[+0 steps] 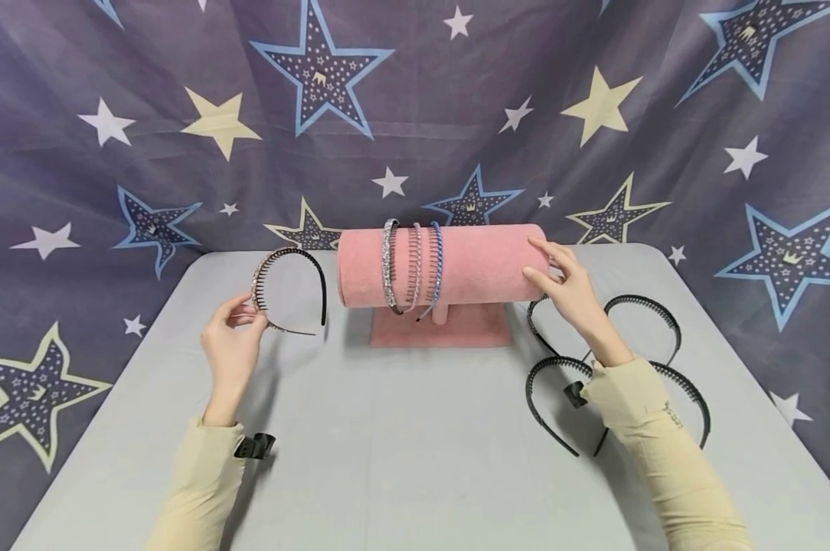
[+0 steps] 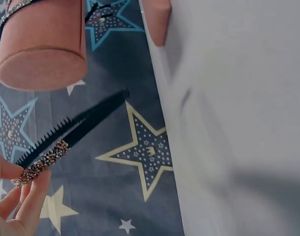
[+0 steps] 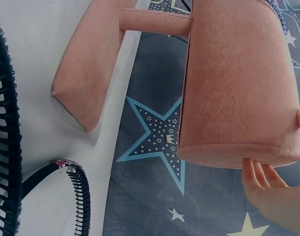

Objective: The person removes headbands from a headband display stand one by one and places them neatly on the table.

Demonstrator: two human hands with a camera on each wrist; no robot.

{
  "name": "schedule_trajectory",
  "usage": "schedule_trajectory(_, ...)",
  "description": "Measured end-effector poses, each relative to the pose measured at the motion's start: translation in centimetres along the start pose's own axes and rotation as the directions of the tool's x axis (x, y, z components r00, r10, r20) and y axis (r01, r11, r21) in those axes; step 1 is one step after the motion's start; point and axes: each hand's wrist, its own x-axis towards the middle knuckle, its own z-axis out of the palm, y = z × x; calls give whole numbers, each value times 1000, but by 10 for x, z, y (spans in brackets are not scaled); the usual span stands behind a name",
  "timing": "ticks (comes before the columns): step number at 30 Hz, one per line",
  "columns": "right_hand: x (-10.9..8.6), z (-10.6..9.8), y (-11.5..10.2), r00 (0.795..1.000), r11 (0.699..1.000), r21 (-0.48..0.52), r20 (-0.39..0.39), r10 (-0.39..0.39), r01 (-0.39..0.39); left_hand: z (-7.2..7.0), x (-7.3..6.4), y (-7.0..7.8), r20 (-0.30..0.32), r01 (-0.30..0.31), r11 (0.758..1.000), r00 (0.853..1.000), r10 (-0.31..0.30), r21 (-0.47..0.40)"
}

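Observation:
My left hand point(image 1: 234, 337) pinches a black toothed headband point(image 1: 324, 295) at its rhinestone-covered side, left of the pink roll. In the left wrist view, fingers and thumb meet on the headband's glittery stretch point(image 2: 45, 162). The padded pink headband stand point(image 1: 487, 264) carries three headbands side by side: a silver glitter one point(image 1: 388, 264), a pale pink twisted one point(image 1: 416, 268) and a blue twisted one point(image 1: 438, 264). At the roll's right end, my right hand point(image 1: 572, 287) holds the edge; the right wrist view shows several fingers against the end face.
Several dark toothed headbands, among them one at the back point(image 1: 645, 300) and one nearer point(image 1: 534, 390), lie on the right of the grey-white table point(image 1: 401, 459), partly under my right forearm. A star-patterned curtain point(image 1: 401, 84) hangs behind. Each sleeve has a small black camera at its wrist.

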Motion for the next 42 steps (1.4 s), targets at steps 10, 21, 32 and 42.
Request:
schedule_trajectory(10,0,-1,1,1000,1000,3,-7,-8,8,-18,4,-12,145,60,996,988,-51,-63)
schedule_trajectory(21,-1,0,2,1000,1000,22,-4,3,-3,-13,10,-94,382,150,969,922,-66,-195)
schedule_trajectory(32,-1,1,-2,1000,999,39,0,9,-9,-16,-17,-14,603,199,980,783,-151,-13)
schedule_trajectory(42,0,0,2,1000,999,38,-5,4,-3,7,-33,-9,713,243,970,679,-176,7)
